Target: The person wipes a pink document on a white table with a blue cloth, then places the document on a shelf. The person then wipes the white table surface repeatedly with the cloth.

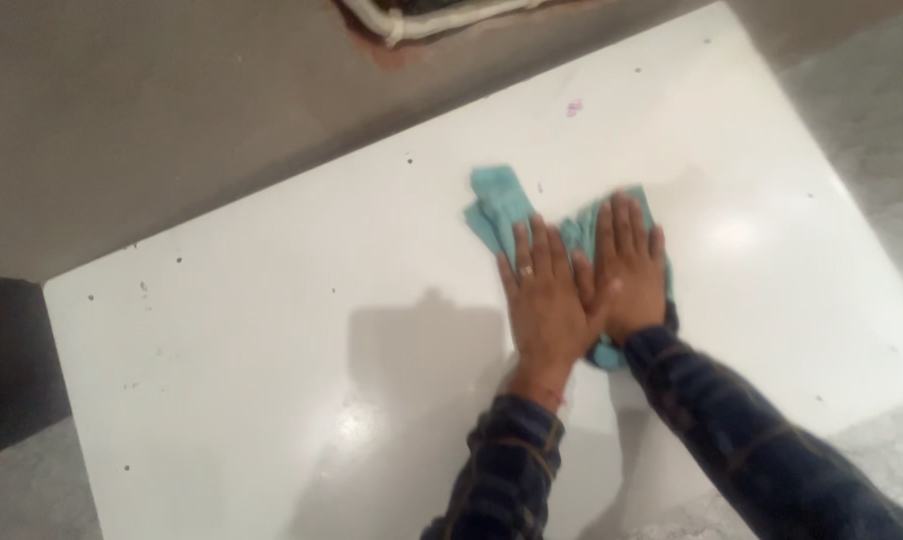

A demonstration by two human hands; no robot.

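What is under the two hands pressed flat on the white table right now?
A crumpled teal cloth lies under the left hand and right hand, spread on the white table. Its edges show around the fingers; the middle part, and the tabletop beneath it, are covered.

1. Looks like a home or small utility space, can't pin down the room.
2. Glossy white table (pixel 222 330) with dark specks, pushed against a plain grey-brown wall (pixel 152 110).
3. White pipes (pixel 412 22) run along that wall, and there's pale speckled stone-like floor (pixel 872 110).
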